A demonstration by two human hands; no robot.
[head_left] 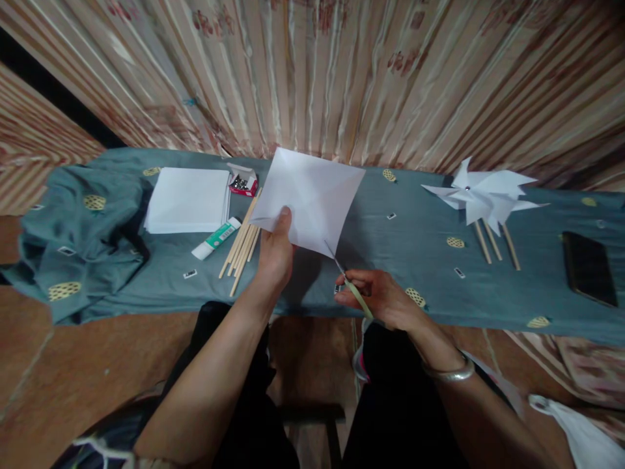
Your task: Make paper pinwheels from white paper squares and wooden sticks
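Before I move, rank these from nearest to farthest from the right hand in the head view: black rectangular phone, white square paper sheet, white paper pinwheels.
1. Paper sheet, ahead and left.
2. Paper pinwheels, to the right.
3. Black phone, farther right.

Silver bangle [459, 374]; black trousers [390, 397]; shoe [360, 366] seemingly grey with pink.

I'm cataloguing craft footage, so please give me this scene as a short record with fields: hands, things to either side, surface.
Left hand: holds a square white paper sheet
Right hand: holds yellow-green-handled metal scissors, blades at the sheet's near corner
Left side: white paper stack, green-and-white tube, slim pale wooden sticks, open red-and-white box of small metal pieces
Right side: white paper pinwheels on wooden sticks, flat black phone-like device
Surface: blue-green cloth with yellow pineapple prints
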